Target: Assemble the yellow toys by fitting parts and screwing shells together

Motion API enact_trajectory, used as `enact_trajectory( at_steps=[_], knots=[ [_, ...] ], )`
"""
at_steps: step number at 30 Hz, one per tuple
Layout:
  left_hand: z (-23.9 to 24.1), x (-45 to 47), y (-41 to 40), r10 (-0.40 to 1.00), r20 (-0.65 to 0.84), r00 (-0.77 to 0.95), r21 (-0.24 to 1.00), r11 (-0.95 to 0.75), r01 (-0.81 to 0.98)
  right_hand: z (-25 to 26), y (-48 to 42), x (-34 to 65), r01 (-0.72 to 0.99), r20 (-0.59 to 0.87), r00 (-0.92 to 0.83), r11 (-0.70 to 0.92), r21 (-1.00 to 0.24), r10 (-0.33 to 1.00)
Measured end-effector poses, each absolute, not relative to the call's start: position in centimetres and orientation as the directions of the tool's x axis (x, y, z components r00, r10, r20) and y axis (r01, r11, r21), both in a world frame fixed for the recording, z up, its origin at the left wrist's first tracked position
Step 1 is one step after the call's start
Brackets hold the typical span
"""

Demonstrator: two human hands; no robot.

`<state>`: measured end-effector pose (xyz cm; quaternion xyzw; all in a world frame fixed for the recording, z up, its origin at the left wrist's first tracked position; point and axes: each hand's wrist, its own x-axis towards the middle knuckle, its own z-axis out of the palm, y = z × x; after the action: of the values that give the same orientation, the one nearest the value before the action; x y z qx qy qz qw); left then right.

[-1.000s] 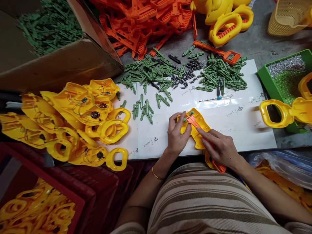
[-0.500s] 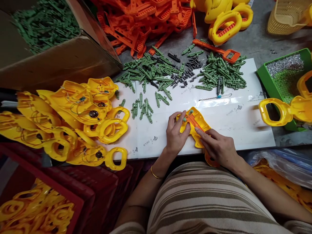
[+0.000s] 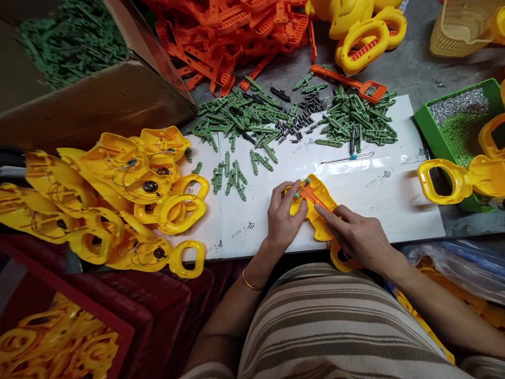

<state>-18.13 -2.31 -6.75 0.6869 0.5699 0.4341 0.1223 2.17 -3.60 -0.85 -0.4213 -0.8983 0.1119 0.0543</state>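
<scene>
A yellow plastic toy shell half (image 3: 321, 229) lies open side up at the front edge of the white sheet. Inside it sits an orange plastic lever (image 3: 314, 196), with green plastic pegs (image 3: 297, 195) at its far end. My left hand (image 3: 284, 217) is closed on the shell's left side, fingertips beside the pegs. My right hand (image 3: 360, 237) grips the shell from the right, its index finger touching the lever. The shell's handle loop (image 3: 342, 259) shows partly below my right hand. What the right fingers do underneath is hidden.
Yellow shells with wires and speakers (image 3: 130, 173) are piled left. Green pegs (image 3: 252, 118), black springs (image 3: 302, 118) and orange levers (image 3: 244, 31) lie behind. A screwdriver (image 3: 347, 157) rests beyond the shell. A green basket (image 3: 428, 118) of screws stands right, a cardboard box (image 3: 158, 79) back left.
The whole view has shifted very slightly. Both hands keep their hold on the shell, and the lever and pegs look unchanged.
</scene>
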Motion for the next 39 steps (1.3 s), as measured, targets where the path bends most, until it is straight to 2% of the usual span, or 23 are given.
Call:
enact_trajectory(
  at_steps=[3, 9, 13, 21, 27, 31, 35, 39],
  knots=[
    [-6.7, -18.2, -2.3, 0.899, 0.438, -0.027, 0.67, -0.306, 0.677, -0.7, -3.7, 2.2, 0.736, 0.032, -0.64, 0.624, -0.263, 0.768],
    [-6.8, -18.1, -2.2, 0.893, 0.449, -0.023, 0.668, -0.319, 0.673, -0.8, -3.6, 2.1, 0.676, 0.082, -0.625, 0.59, -0.442, 0.777],
    [-6.9, -17.9, -2.3, 0.893, 0.449, -0.038, 0.663, -0.305, 0.684, -1.1, -3.5, 1.9, 0.666, 0.095, -0.625, 0.593, -0.453, 0.775],
    [-6.8, -17.9, -2.4, 0.883, 0.469, -0.02, 0.634, -0.321, 0.703, -1.7, -3.7, 1.8, 0.694, 0.045, -0.585, 0.529, -0.489, 0.81],
    [-7.0, -17.9, -2.2, 0.884, 0.468, -0.009, 0.637, -0.33, 0.697, -1.2, -3.4, 1.8, 0.645, -0.065, -0.584, 0.415, -0.642, 0.809],
    [-6.7, -17.9, -2.3, 0.894, 0.449, -0.004, 0.667, -0.332, 0.667, -1.5, -3.7, 1.2, 0.716, -0.096, -0.546, 0.404, -0.57, 0.832],
    [-6.2, -17.6, -2.2, 0.924, 0.379, -0.053, 0.748, -0.272, 0.605, -2.4, -4.1, 0.9, 0.782, -0.045, -0.483, 0.408, -0.472, 0.874],
    [-5.9, -17.2, -1.7, 0.949, 0.288, -0.128, 0.801, -0.166, 0.575, -3.1, -4.7, 1.2, 0.741, 0.104, -0.446, 0.432, -0.513, 0.889]
  ],
)
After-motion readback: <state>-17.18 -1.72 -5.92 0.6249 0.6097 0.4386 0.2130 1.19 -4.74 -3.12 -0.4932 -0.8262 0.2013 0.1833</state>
